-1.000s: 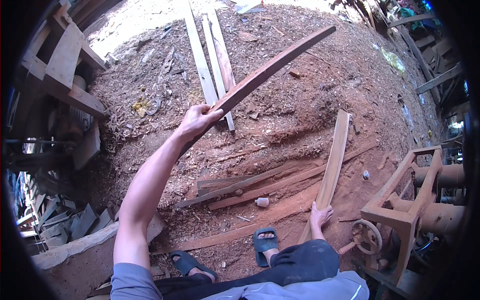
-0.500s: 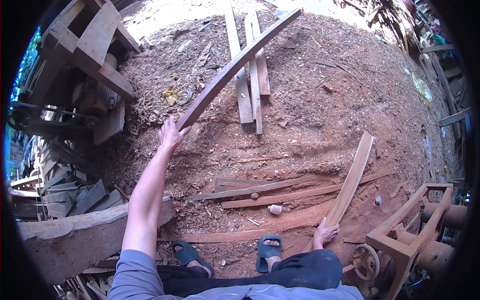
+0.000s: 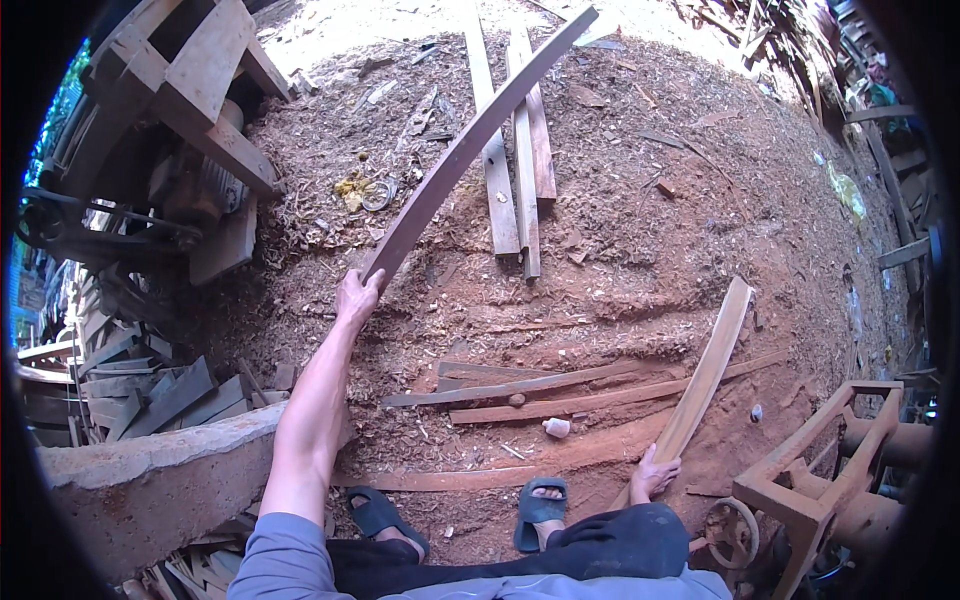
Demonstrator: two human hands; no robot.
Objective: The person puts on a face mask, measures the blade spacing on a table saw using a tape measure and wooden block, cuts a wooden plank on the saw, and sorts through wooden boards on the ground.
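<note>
My left hand (image 3: 357,298) is closed round the near end of a long dark-brown wooden plank (image 3: 470,143). The plank slants up and away to the right, its far end passing over pale boards on the ground. Down by my right knee, my right hand (image 3: 654,474) grips a lighter wooden board (image 3: 706,372) by its lower part. That board leans away from me to the upper right, and its near end is partly hidden behind my leg.
Pale boards (image 3: 494,180) lie ahead on sawdust-covered ground. Thin wood strips (image 3: 560,405) and a small whitish container (image 3: 556,428) lie before my sandals. A motor-driven wooden machine (image 3: 205,175) stands left, above a concrete block (image 3: 170,480). A rusty metal frame with a handwheel (image 3: 735,533) stands right.
My left hand has come slightly nearer and to the right with the dark plank, which now shows more of its broad face. My right hand stays on the lighter board.
</note>
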